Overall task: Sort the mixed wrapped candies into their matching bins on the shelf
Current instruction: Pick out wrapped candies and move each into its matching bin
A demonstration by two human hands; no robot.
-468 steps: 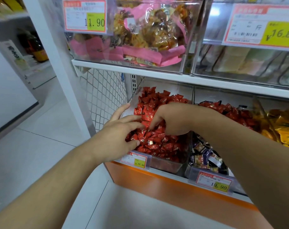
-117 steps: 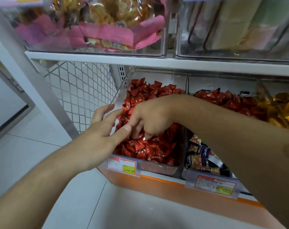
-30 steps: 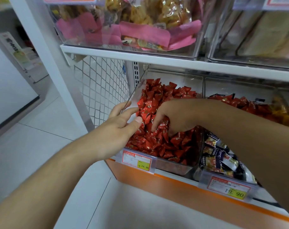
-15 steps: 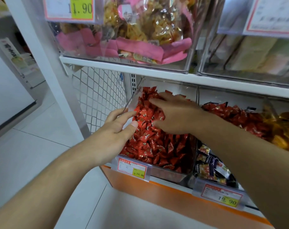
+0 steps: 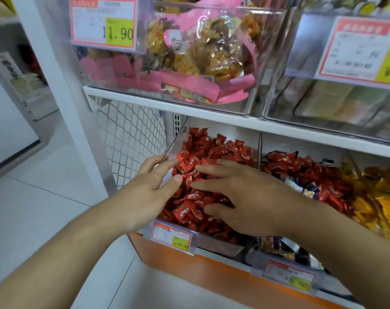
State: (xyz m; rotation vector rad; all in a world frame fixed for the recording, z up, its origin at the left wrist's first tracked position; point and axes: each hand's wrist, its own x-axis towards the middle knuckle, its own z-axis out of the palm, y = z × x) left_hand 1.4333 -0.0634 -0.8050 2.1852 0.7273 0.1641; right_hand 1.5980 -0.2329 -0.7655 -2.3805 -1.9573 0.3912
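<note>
with your right hand (image 5: pixel 247 197) spread flat on the red candies (image 5: pixel 211 150) in the near-left clear bin (image 5: pixel 218 244) and your left hand (image 5: pixel 149 188) relaxed on its left wall, holding nothing, rake lightly and lift out only off-colour wrappers.

Both hands (image 5: pixel 245 197) on red candies (image 5: pixel 211 148)

Pale tiled floor (image 5: pixel 40 204) at the left, crossed by thin grout lines. White upright post (image 5: pixel 62 85) near the shelving, white wire mesh panel (image 5: pixel 131 132) just right of it. Orange base board (image 5: pixel 189 270) low and near. Even, soft light.
</note>
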